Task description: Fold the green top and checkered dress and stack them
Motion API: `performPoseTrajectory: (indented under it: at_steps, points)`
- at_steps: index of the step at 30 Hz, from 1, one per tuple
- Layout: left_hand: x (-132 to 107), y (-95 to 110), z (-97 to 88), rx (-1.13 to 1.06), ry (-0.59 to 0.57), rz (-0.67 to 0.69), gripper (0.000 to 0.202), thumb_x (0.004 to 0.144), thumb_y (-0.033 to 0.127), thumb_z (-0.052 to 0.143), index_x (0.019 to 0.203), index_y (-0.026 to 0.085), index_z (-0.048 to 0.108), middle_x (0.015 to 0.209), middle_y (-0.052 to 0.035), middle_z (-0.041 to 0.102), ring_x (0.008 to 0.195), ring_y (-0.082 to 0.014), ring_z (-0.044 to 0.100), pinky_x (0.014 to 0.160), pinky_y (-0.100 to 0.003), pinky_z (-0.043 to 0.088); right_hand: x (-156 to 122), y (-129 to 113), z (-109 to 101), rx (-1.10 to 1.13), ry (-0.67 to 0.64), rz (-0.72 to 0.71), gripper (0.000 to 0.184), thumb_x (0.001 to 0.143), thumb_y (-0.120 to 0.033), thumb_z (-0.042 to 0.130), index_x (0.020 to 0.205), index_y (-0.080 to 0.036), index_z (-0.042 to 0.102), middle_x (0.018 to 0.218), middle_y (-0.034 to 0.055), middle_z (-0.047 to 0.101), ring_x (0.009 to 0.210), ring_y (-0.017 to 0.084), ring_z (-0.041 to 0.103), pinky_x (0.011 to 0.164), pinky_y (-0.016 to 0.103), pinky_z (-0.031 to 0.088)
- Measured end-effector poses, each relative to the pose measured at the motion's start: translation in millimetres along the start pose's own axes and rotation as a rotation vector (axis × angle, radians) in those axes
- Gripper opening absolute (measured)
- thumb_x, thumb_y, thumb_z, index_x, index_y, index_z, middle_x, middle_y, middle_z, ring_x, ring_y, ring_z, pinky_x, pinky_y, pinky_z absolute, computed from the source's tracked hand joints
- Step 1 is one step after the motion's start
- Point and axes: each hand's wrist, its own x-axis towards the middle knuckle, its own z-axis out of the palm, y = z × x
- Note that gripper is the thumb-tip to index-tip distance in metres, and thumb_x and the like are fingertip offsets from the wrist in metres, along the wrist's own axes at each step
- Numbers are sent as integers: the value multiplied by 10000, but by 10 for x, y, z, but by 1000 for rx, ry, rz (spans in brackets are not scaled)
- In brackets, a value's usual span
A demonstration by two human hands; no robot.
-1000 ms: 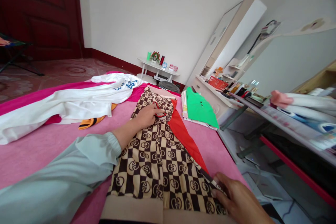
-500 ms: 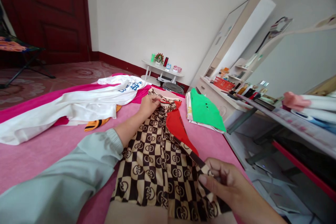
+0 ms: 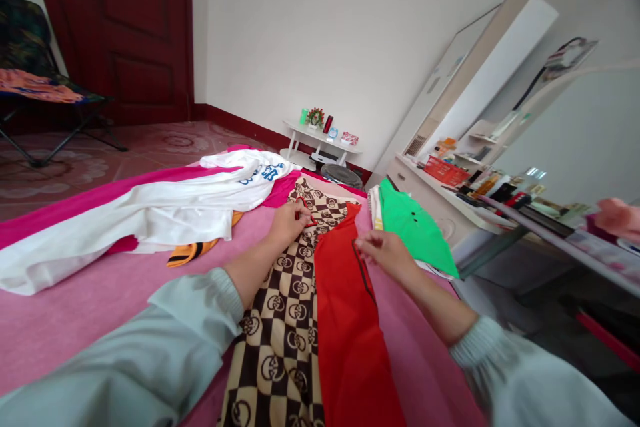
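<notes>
A brown-and-beige checkered garment point(image 3: 273, 347) with a ring-like print lies lengthwise on the pink bed cover in front of me. Along its right half a broad red cloth panel point(image 3: 350, 333) shows, with a thin dark line near its right edge. My left hand point(image 3: 290, 223) is closed in a pinch on the garment's upper part, by a narrow red-edged opening. Across from it, my right hand point(image 3: 387, 253) has its fingers pinched together at the upper right edge of the red panel. Its fingertips partly hide what they hold.
To the left lies a white garment point(image 3: 185, 213) with blue lettering, over magenta cloth, beside an orange-and-black piece point(image 3: 193, 252). Folded green cloth point(image 3: 415, 220) sits to the right. A low white shelf point(image 3: 310, 133) and a cluttered dressing table point(image 3: 480, 213) stand beyond the bed.
My right hand has moved up and away from the lower checkered edge to the red panel's upper edge. Much more red now shows. My left hand still pinches the upper part.
</notes>
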Motion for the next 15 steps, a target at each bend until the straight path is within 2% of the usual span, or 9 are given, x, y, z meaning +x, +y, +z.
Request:
performPoseTrajectory:
  at_steps: [3, 7, 9, 11, 15]
  points:
    - [-17, -59, 59, 76, -1, 99, 181, 693, 71, 594, 757, 183, 721, 858, -45, 649, 864, -189, 596, 841, -328, 484, 720, 239, -53, -125, 245, 3, 94, 727, -220, 565, 730, -165, 641, 665, 27, 672, 624, 156, 642, 537, 224, 488]
    - [-24, -104, 97, 79, 55, 136, 249, 681, 34, 590, 836, 179, 720, 995, -60, 590, 945, -183, 575, 906, -326, 481, 1338, 439, 25, -219, 356, 76, 302, 724, -127, 521, 994, -130, 655, 733, 38, 702, 648, 156, 665, 616, 245, 522]
    - [-22, -109, 99, 75, 71, 130, 269, 682, 29, 590, 858, 185, 720, 1033, -58, 573, 963, -178, 573, 929, -329, 476, 1503, 518, 77, -261, 372, 78, 397, 692, -96, 539, 1074, -121, 645, 809, 58, 717, 707, 170, 671, 675, 260, 520]
    - [-20, -106, 96, 69, 49, 124, 271, 693, 26, 580, 841, 198, 729, 1013, -53, 581, 952, -175, 581, 919, -328, 485, 1600, 596, 111, -304, 365, 72, 406, 659, -90, 578, 1053, -134, 667, 834, 60, 722, 746, 181, 667, 703, 262, 511]
    - [-7, -81, 94, 47, -34, 149, 291, 696, 8, 561, 806, 206, 744, 935, -49, 630, 914, -172, 603, 882, -311, 502, 1706, 708, 112, -360, 348, 51, 163, 645, -141, 632, 786, -156, 713, 619, 34, 682, 633, 188, 640, 624, 263, 497]
